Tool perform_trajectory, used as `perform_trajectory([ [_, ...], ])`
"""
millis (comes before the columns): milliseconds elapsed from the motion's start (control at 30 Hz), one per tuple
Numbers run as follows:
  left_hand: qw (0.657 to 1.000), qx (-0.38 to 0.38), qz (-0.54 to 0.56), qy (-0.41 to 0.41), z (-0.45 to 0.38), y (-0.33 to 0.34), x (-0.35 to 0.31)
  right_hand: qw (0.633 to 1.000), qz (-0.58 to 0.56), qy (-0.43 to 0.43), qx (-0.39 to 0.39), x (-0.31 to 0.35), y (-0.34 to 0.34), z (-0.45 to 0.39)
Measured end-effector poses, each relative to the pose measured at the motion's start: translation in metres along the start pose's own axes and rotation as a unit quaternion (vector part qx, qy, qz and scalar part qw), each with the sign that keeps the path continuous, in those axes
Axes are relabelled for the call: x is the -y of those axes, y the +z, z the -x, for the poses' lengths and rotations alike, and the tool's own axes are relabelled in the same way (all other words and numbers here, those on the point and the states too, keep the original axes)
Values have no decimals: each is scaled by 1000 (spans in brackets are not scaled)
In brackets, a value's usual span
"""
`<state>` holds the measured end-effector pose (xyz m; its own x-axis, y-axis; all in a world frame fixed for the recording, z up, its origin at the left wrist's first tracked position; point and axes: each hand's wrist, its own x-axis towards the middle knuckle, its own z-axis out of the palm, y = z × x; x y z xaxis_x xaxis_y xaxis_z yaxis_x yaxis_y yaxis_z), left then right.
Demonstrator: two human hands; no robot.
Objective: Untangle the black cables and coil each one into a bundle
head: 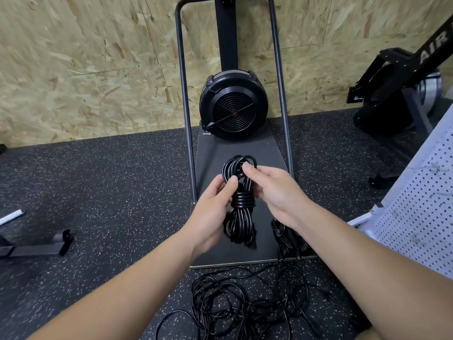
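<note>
- We hold one coiled bundle (241, 207) of black cable upright at the centre of view, above the dark platform (266, 153) of the machine; several turns are wound tight around its waist.
- Our left hand (212, 212) grips the bundle from 9 o'clock, fingers curled behind it and the thumb lying across its upper loops.
- Our right hand (272, 190) comes in from 3 o'clock, and its fingertips pinch what looks like the plug end at the top loop, at 12 o'clock on the bundle.
- We judge the step in hand to be finishing this coil: tucking the free end through the top loop so the wrap holds.
- A second bundle (288, 238) lies on the platform at 4 o'clock from the held one, partly hidden by our right forearm.
- A loose tangle (245, 305) of cable sprawls on the speckled floor (110, 192) at 6 o'clock, still unsorted.
- Next, we think, the end needs seating snugly, then the bundle set down beside the other, and one strand of the tangle found and drawn free without tightening knots.
</note>
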<state>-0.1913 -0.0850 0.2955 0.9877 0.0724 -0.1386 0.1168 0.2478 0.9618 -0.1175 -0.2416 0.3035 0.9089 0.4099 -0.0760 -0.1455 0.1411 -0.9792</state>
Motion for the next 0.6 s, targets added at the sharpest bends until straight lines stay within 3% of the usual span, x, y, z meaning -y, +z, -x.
perform_trajectory([
  [233, 997, 18, 69, -20, -2, 1, -10, 996, -86, -9, 33, -2, 2, -3],
  [333, 996, 12, 77, -35, -3, 1, -10, 998, -57, -12, 14, -9, 4, -5],
  [400, 996, 14, 75, -39, -3, 0, -11, 998, 27, -50, -27, -10, 5, -6],
  [433, 996, 18, 72, -40, -3, 1, -12, 989, 102, -88, -55, -8, 5, -5],
  [500, 996, 14, 79, -49, -3, 4, -11, 933, 271, -204, -118, -7, 2, -1],
  [567, 993, 8, 91, -69, -2, 10, -10, 868, 367, -302, -142, -7, 2, 4],
  [600, 992, 10, 94, -78, -2, 12, -9, 854, 386, -317, -143, -7, 2, 6],
])
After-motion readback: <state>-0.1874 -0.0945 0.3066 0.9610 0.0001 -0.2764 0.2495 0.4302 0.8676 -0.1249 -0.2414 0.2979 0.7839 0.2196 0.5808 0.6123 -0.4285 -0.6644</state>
